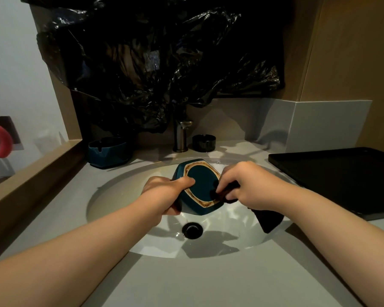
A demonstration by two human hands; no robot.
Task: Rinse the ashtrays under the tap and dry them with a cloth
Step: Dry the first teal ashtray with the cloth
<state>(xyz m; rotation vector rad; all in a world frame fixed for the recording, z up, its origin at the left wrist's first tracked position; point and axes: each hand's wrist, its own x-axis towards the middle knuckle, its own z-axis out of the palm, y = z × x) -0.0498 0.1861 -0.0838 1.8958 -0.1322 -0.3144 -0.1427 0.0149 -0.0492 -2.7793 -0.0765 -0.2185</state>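
Over the white sink (120,196) my left hand (166,191) grips a dark teal ashtray (201,185), tilted so that its underside with a tan ring faces me; my thumb lies on that underside. My right hand (246,185) pinches a dark cloth (268,218) against the ashtray's right edge, and the rest of the cloth hangs below my wrist. A second teal ashtray (106,151) stands on the counter at the back left. A small black ashtray (203,142) stands right of the tap (181,136). No water is seen running.
A black tray (341,178) lies on the counter to the right. Black plastic sheeting (153,63) hangs over the wall behind the tap. The drain (192,230) sits near the sink's front. A wooden ledge (31,173) runs along the left.
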